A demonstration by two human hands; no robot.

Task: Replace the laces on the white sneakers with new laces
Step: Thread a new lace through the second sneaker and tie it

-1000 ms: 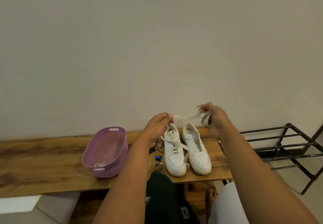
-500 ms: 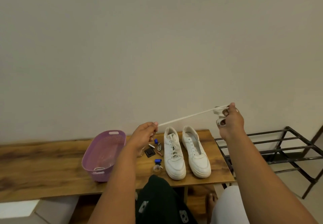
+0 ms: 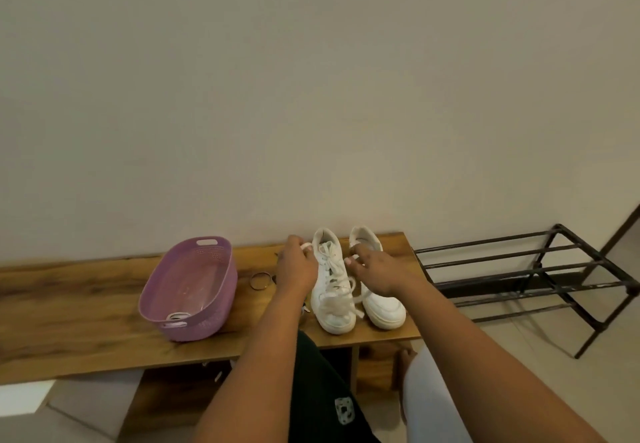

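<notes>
Two white sneakers stand side by side on the wooden bench, toes toward me. The left sneaker has a white lace threaded through it, with loose lace piled over its toe. The right sneaker shows no lace. My left hand is at the left sneaker's collar and pinches a white lace end. My right hand reaches over between the two shoes, fingertips pinching lace near the left sneaker's upper eyelets.
A purple plastic basket stands left of the shoes with a coiled white lace inside. A ring and small items lie between basket and shoes. A black metal shoe rack stands on the floor at the right.
The lace was stretched taut in the air between my spread hands. Both hands have since come down to the left sneaker, and the lace now lies on that shoe.
</notes>
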